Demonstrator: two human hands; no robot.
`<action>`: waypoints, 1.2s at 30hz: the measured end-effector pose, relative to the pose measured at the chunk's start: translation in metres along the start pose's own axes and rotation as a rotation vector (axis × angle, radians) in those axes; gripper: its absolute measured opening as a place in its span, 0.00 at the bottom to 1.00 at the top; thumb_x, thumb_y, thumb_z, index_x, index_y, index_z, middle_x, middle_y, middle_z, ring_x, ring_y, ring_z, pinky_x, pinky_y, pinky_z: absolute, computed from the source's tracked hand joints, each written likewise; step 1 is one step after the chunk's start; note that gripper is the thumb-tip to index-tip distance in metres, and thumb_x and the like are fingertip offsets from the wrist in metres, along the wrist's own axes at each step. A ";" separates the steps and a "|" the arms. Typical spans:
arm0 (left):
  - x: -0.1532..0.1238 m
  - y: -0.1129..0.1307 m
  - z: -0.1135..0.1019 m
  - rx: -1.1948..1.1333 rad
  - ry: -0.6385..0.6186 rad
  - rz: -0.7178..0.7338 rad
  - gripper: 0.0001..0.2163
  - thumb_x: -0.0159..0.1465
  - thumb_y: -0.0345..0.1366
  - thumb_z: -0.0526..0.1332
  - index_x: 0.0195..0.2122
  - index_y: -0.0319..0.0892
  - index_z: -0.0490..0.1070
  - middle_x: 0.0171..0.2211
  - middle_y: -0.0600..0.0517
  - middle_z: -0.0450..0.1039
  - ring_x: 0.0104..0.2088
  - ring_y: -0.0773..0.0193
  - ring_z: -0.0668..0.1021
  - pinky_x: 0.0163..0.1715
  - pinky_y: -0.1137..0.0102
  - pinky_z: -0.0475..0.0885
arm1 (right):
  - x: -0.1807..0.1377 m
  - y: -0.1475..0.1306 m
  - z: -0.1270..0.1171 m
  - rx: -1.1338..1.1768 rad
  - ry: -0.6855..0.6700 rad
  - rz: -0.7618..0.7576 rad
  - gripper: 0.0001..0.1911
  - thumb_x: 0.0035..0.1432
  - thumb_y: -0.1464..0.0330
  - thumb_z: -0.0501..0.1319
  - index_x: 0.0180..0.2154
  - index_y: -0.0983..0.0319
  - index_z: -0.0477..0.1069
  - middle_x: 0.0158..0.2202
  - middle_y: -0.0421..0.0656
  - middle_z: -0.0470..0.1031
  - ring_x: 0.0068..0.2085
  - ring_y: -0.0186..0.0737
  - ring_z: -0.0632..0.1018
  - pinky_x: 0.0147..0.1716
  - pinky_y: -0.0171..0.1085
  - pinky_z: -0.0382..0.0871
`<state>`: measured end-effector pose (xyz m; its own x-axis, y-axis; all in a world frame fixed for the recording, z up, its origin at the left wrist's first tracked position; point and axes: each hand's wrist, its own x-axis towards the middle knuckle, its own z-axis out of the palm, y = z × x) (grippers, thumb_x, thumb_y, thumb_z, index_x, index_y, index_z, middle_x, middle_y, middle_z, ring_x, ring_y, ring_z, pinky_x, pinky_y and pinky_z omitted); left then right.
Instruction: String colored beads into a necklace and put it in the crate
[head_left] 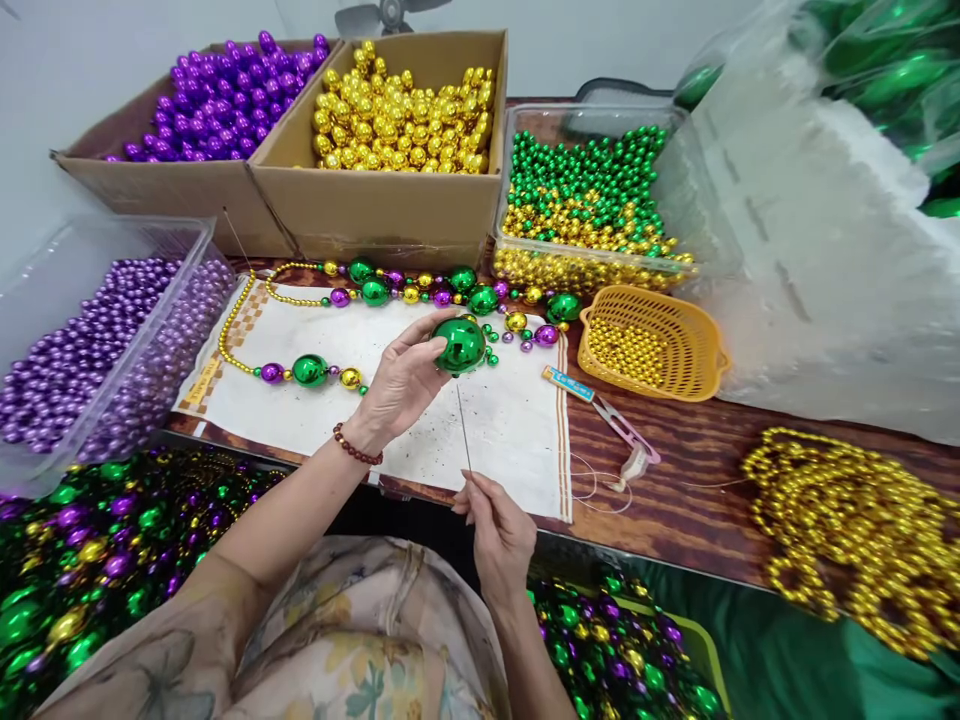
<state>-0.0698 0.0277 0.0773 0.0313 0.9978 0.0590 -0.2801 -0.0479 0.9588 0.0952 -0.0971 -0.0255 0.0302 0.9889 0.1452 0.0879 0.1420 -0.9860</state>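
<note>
My left hand (401,385) grips a large shiny green ball bead (460,345) between thumb and fingers above a white cloth (502,430). Just below it, my right hand (496,530) pinches the lower end of a long thin needle (464,428) that points up at the green bead. A partly strung necklace (409,290) of green, gold and purple beads curves over the cloth behind my hands.
Cardboard boxes of purple balls (217,100) and gold balls (405,105) stand at the back. A clear tub (592,200) holds green and gold beads; another (90,340) holds purple ones. An orange basket (652,340), thread snips (611,415), gold strands (855,530) and finished necklaces (97,550) lie around.
</note>
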 end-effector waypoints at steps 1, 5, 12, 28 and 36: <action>-0.001 -0.001 0.000 0.014 -0.004 0.001 0.20 0.66 0.48 0.58 0.57 0.49 0.68 0.59 0.44 0.71 0.52 0.56 0.78 0.47 0.60 0.77 | 0.000 0.000 0.001 0.002 0.000 0.006 0.10 0.67 0.68 0.59 0.44 0.61 0.79 0.28 0.41 0.78 0.25 0.35 0.78 0.25 0.34 0.75; -0.003 -0.002 0.000 0.039 -0.004 0.013 0.20 0.67 0.51 0.56 0.57 0.49 0.68 0.59 0.43 0.70 0.54 0.54 0.77 0.48 0.58 0.77 | 0.000 -0.001 0.004 0.012 0.006 0.019 0.10 0.67 0.69 0.59 0.44 0.61 0.79 0.28 0.40 0.78 0.25 0.34 0.78 0.25 0.34 0.74; -0.005 0.003 0.002 -0.307 0.059 -0.061 0.19 0.58 0.43 0.68 0.50 0.46 0.73 0.54 0.45 0.74 0.52 0.53 0.77 0.51 0.59 0.74 | -0.001 -0.002 0.006 0.037 0.003 0.041 0.10 0.67 0.68 0.60 0.44 0.61 0.80 0.28 0.40 0.78 0.25 0.33 0.78 0.25 0.33 0.72; -0.039 -0.010 0.025 -0.281 0.036 0.031 0.18 0.55 0.34 0.73 0.47 0.49 0.79 0.50 0.50 0.77 0.49 0.61 0.77 0.48 0.68 0.73 | 0.011 -0.003 0.027 0.068 0.113 0.000 0.10 0.69 0.66 0.58 0.42 0.62 0.77 0.28 0.40 0.78 0.26 0.34 0.76 0.25 0.33 0.67; -0.054 -0.023 0.026 -0.146 0.046 0.037 0.18 0.57 0.35 0.72 0.50 0.48 0.77 0.50 0.49 0.76 0.47 0.61 0.77 0.48 0.69 0.73 | 0.032 -0.025 0.022 0.122 0.041 -0.001 0.09 0.69 0.66 0.58 0.41 0.61 0.76 0.27 0.38 0.74 0.26 0.32 0.73 0.25 0.32 0.66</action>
<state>-0.0399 -0.0263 0.0591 -0.0246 0.9967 0.0771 -0.4171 -0.0803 0.9053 0.0716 -0.0678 0.0020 0.0706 0.9866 0.1470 -0.0333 0.1496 -0.9882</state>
